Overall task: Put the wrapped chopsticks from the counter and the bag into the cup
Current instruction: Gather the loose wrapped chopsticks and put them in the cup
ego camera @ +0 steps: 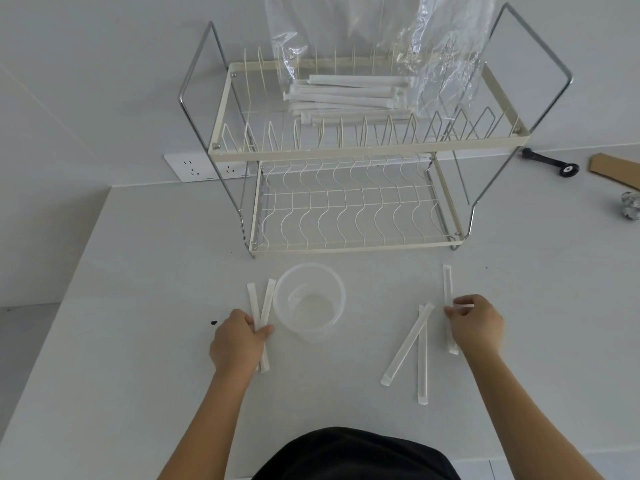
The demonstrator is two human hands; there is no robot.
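A clear plastic cup (309, 301) stands on the white counter with nothing inside. Just left of it lie two wrapped chopsticks (267, 299), and my left hand (236, 339) grips them near their middle. To the right, my right hand (474, 325) pinches one wrapped chopstick (447, 284) that still rests on the counter. Two more wrapped chopsticks (412, 344) lie crossed between the cup and my right hand. A clear plastic bag (374, 46) holding several wrapped chopsticks (346, 97) sits on the top tier of the dish rack.
A two-tier cream wire dish rack (360, 202) stands behind the cup. A wall socket (194, 167) is at its left. At the far right lie a black tool (550, 161), a cardboard piece (616, 171) and a foil ball (631, 210).
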